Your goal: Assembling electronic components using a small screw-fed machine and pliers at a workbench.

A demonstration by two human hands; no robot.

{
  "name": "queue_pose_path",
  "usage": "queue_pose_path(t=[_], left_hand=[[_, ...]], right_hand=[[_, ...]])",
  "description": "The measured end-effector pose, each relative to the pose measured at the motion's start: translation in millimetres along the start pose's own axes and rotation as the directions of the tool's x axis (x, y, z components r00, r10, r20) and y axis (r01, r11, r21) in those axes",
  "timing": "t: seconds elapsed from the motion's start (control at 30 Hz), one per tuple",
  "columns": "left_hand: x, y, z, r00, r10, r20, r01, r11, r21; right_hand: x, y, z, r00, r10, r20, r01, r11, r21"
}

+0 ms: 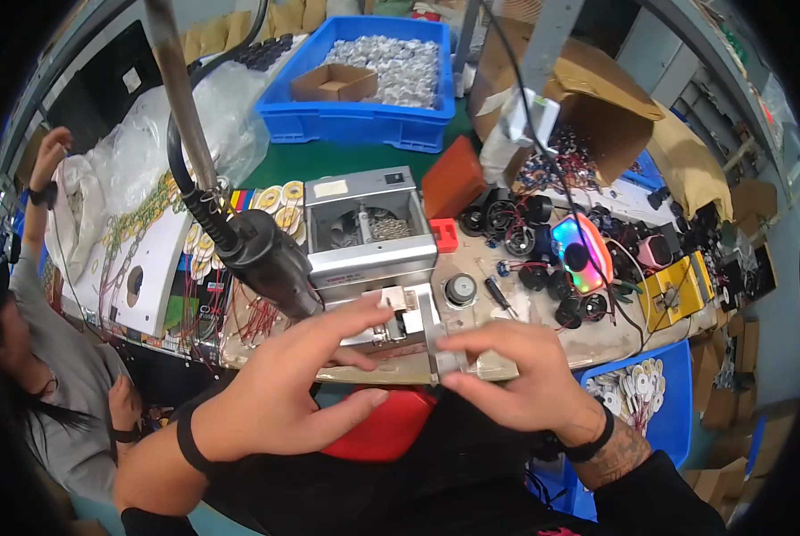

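My left hand (297,380) reaches in front of a grey metal screw feeder (371,259), fingers spread, with nothing seen in its grasp. Its fingertips are close to the feeder's front outlet (400,313). Loose screws (387,225) lie in the feeder's open tray. On the other side of a narrow metal bar (429,335), the thumb and index finger of my right hand (521,380) close around a small pale, translucent piece (452,361); its kind is unclear. Beside the left hand hangs a black cylindrical tool (270,263) on a metal pole.
A blue bin (355,116) of white parts stands at the back. To the right are a round speaker (460,290), a screwdriver (500,297), a lit multicoloured device (581,255) and a yellow fixture (677,293). A lower blue bin (682,393) holds wired discs. A co-worker (69,384) is at left.
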State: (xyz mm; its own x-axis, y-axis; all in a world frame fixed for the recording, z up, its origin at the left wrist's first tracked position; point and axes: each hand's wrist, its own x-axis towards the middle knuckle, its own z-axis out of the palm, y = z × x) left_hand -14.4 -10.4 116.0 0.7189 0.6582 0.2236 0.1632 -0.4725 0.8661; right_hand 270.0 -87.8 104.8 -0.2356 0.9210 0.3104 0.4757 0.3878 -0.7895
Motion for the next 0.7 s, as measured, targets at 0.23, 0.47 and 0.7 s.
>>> queue_pose_path(t=[0.23, 0.47, 0.7], left_hand=[[-11.9, -22.9, -16.8, 0.999, -0.044, -0.006, 0.042, 0.904, 0.425], [-9.9, -31.1, -0.4, 0.99, 0.084, -0.116, -0.019, 0.881, 0.473], [-3.4, -34.5, 12.0, 0.99, -0.029, -0.138, 0.084, 0.907, 0.414]], right_hand=[[8.3, 5.4, 22.3, 0.988, 0.013, 0.151, -0.02, 0.999, 0.045], [26.1, 13.6, 29.1, 0.985, 0.085, 0.151, -0.089, 0.996, 0.015], [33.7, 12.9, 48.0, 0.985, 0.171, 0.027, -0.172, 0.985, 0.032]])
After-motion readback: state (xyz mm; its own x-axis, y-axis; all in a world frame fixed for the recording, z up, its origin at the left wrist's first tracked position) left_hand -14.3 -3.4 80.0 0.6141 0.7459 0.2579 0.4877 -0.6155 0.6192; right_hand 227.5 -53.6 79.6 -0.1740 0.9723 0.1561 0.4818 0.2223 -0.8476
